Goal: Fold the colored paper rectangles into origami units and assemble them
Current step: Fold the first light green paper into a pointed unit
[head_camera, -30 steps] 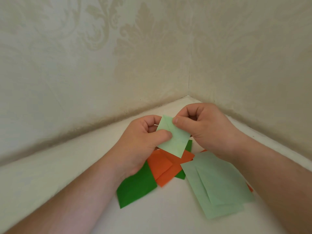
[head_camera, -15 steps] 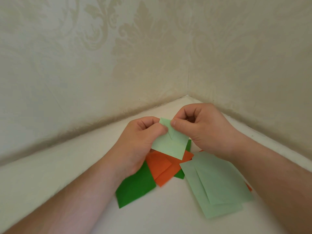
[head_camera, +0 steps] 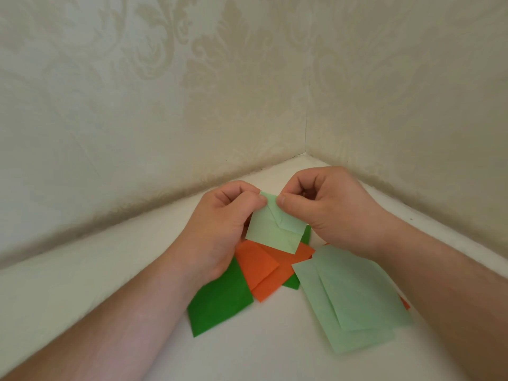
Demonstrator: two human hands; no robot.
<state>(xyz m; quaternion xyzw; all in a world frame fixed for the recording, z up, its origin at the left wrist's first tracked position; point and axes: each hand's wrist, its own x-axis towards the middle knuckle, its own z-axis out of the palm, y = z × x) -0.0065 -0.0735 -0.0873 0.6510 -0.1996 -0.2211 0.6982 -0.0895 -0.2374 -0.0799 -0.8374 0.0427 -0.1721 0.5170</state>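
pale green paper unit [head_camera: 275, 232] | part-folded, creased | both hands pinch top: left [head_camera: 220, 229], right [head_camera: 330, 210]

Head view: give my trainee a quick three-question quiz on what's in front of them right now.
1. True or false: both hands pinch the light green piece in the air.
2. Which paper lies partly under the left hand? A) dark green sheet B) white sheet C) blue sheet
3. Fill in: the loose light green sheets lie below the ____ hand.

Key: 1 true; 2 A; 3 right. The orange sheets lie between the two greens.
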